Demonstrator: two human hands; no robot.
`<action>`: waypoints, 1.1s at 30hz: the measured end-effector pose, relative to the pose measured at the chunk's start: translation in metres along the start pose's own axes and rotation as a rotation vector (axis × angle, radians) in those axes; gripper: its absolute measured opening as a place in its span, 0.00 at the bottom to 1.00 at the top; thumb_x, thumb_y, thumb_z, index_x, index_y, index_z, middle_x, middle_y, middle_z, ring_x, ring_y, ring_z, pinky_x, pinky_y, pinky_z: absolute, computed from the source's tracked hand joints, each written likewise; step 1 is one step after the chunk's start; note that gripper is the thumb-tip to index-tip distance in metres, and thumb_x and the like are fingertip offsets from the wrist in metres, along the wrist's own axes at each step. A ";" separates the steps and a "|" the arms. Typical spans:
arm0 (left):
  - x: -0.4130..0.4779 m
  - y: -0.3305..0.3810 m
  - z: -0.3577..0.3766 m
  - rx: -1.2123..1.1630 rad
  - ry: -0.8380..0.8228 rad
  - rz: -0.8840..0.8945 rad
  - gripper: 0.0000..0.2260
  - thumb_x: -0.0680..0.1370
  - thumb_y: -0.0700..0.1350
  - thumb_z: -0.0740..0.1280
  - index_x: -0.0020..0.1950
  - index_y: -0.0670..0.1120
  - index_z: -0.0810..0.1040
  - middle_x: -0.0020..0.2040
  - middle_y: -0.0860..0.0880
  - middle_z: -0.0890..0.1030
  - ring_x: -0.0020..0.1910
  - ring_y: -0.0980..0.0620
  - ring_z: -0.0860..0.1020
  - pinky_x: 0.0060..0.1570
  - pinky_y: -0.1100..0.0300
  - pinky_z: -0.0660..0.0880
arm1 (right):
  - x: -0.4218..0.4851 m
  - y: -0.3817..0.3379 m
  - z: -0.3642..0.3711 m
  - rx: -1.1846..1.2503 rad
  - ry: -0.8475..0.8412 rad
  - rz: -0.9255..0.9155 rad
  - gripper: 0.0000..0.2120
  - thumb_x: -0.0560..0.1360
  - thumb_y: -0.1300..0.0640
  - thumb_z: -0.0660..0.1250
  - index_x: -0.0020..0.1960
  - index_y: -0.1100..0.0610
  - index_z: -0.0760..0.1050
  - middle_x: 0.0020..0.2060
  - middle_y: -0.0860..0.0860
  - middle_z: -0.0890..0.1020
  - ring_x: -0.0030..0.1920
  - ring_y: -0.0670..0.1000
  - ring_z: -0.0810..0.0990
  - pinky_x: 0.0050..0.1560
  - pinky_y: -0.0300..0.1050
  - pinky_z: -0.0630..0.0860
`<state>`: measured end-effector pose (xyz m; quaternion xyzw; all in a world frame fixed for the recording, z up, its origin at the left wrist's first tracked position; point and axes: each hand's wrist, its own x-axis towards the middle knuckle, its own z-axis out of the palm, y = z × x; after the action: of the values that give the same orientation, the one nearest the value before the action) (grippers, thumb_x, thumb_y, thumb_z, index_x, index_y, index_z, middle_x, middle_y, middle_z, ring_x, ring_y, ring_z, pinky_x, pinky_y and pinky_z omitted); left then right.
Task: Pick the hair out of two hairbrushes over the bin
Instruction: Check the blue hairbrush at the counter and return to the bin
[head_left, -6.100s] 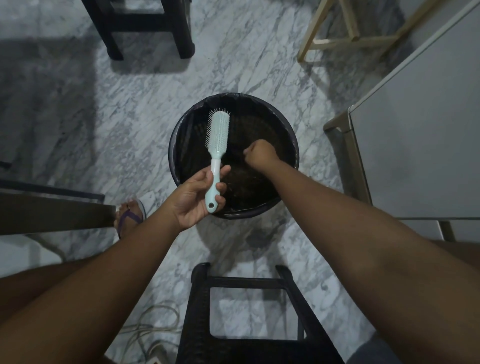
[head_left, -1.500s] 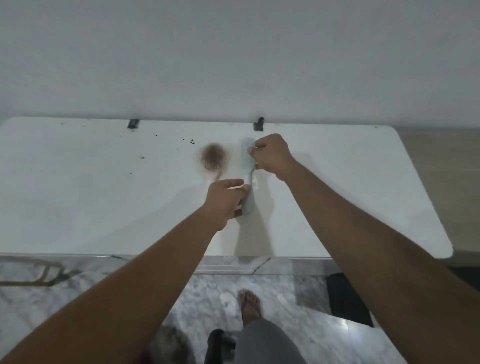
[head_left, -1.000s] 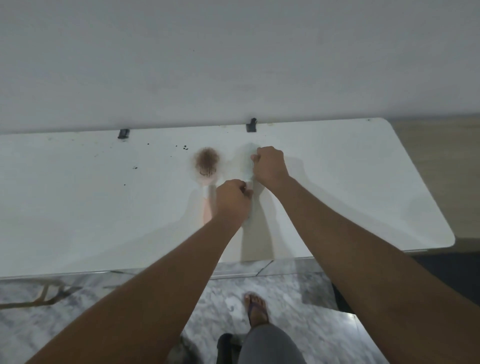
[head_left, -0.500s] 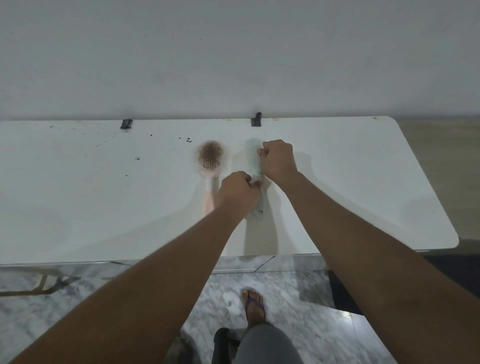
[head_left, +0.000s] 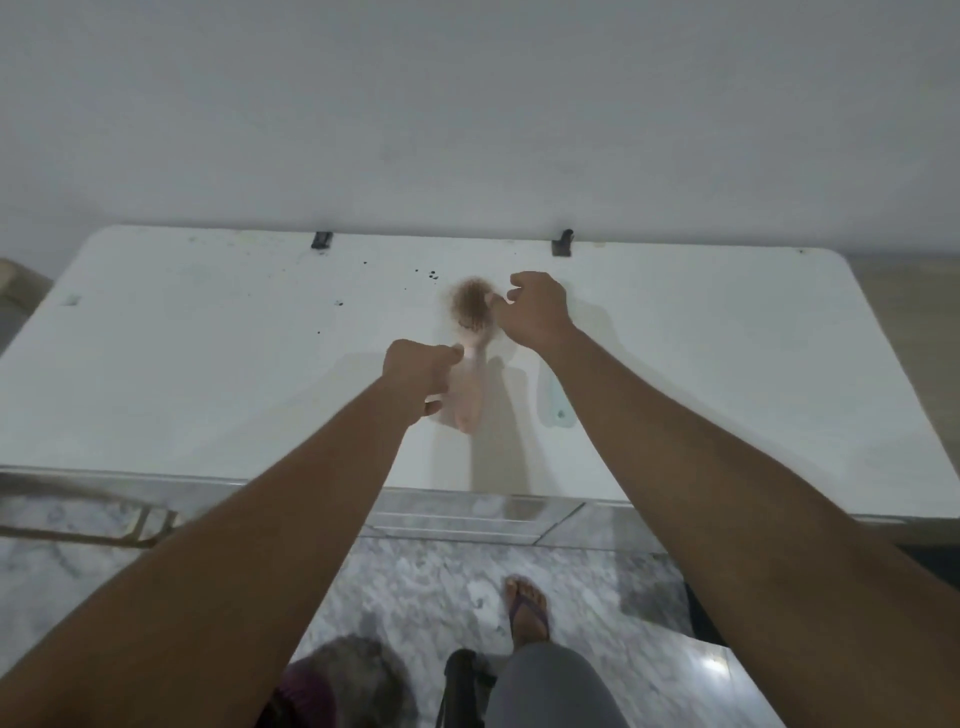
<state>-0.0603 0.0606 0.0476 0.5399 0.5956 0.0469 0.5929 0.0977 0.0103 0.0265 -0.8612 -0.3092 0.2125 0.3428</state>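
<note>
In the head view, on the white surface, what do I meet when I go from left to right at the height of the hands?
left hand → pink hairbrush full of hair → right hand → pale green hairbrush, partly under the right forearm.

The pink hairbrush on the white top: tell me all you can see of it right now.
The pink hairbrush looks like pale pink plastic, blurred. Its round head points toward the wall and is matted with a brown hair clump. The handle points toward the person. It lies on or just above the white tabletop; I cannot tell which. The left hand closes at the handle, and the right hand is at the head's right edge.
</note>
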 end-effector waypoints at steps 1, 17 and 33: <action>0.001 -0.004 0.004 0.047 0.009 0.011 0.16 0.73 0.49 0.74 0.52 0.37 0.81 0.46 0.43 0.84 0.42 0.45 0.82 0.39 0.54 0.79 | 0.001 0.001 0.006 -0.017 -0.016 0.014 0.12 0.77 0.48 0.69 0.53 0.55 0.77 0.53 0.54 0.81 0.63 0.54 0.78 0.55 0.39 0.69; 0.001 -0.024 0.013 0.246 0.023 0.214 0.09 0.66 0.38 0.77 0.42 0.36 0.82 0.42 0.39 0.84 0.42 0.42 0.85 0.40 0.44 0.83 | -0.010 -0.003 0.035 0.116 -0.019 0.016 0.17 0.70 0.53 0.72 0.47 0.69 0.79 0.44 0.62 0.85 0.50 0.60 0.84 0.47 0.48 0.79; -0.002 -0.064 -0.116 -0.708 -0.118 -0.008 0.20 0.76 0.33 0.70 0.67 0.37 0.73 0.62 0.36 0.80 0.46 0.42 0.85 0.41 0.43 0.82 | -0.026 -0.113 0.116 0.177 -0.188 -0.167 0.18 0.69 0.50 0.76 0.31 0.58 0.71 0.25 0.48 0.69 0.32 0.51 0.70 0.39 0.45 0.73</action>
<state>-0.1862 0.1000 0.0380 0.3003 0.5093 0.2170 0.7767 -0.0320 0.1108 0.0334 -0.7753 -0.3905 0.2894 0.4034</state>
